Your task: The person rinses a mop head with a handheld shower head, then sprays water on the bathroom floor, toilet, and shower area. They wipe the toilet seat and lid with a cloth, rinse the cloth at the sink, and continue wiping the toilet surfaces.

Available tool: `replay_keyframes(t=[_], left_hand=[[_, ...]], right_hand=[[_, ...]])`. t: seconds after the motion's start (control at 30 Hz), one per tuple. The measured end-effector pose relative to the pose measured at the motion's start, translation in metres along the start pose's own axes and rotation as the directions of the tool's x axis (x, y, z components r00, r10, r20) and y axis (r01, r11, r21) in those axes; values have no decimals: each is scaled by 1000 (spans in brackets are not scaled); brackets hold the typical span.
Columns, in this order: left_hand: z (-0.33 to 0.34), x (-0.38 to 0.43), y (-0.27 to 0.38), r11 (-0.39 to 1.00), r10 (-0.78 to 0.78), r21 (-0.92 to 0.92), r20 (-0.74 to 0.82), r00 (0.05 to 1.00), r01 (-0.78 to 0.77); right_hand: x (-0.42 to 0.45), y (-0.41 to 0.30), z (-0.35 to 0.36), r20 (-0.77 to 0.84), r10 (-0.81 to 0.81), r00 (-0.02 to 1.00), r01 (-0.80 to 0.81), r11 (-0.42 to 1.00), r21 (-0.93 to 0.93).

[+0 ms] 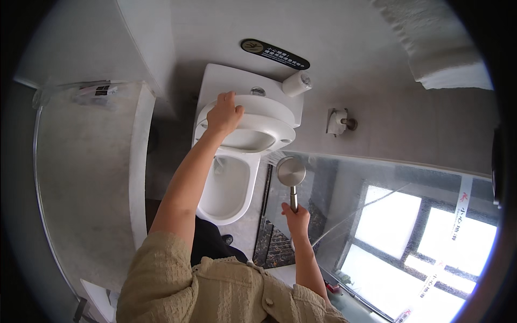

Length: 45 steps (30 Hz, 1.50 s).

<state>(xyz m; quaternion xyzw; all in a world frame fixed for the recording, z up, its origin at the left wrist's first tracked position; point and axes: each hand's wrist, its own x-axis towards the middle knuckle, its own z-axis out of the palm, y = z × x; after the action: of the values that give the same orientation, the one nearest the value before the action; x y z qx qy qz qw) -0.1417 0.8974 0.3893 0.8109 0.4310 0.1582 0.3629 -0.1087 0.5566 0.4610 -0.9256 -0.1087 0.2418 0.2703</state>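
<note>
My left hand grips the upper edge of the raised white toilet lid. In front of the lid stands the toilet seat ring, also lifted, a little apart from the lid at the top. Below them lies the open white toilet bowl. A metal handheld shower head is held by its handle in my right hand, right of the bowl. Fine water spray comes from its far side toward the seat hinge. Its spray face is turned away from me.
A wrapped paper roll stands on the cistern near the flush button. A wall holder carries toilet paper. Glass panel lies right, a grey counter left. White towels hang upper right.
</note>
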Motion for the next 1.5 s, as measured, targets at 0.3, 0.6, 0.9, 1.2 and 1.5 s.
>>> replay_keyframes(t=[0.3, 0.6, 0.9, 1.2, 1.5], left_hand=[[7, -173, -28, 926, 334, -94, -244, 910, -366], [7, -175, -29, 928, 298, -142, -274, 914, -345], [10, -110, -21, 949, 238, -149, -234, 943, -276], [-11, -33, -1, 992, 93, 106, -201, 975, -73], [-123, -301, -85, 929, 321, 274, -265, 909, -248]], right_hand=[[-13, 4, 12, 369, 57, 928, -185, 929, 321], [1, -14, 12, 334, 115, 936, -205, 947, 249], [10, -85, 13, 103, -302, 948, 243, 891, 384], [-1, -51, 22, -44, -227, 973, 231, 944, 234], [-44, 47, -8, 58, 31, 998, -48, 950, 307]])
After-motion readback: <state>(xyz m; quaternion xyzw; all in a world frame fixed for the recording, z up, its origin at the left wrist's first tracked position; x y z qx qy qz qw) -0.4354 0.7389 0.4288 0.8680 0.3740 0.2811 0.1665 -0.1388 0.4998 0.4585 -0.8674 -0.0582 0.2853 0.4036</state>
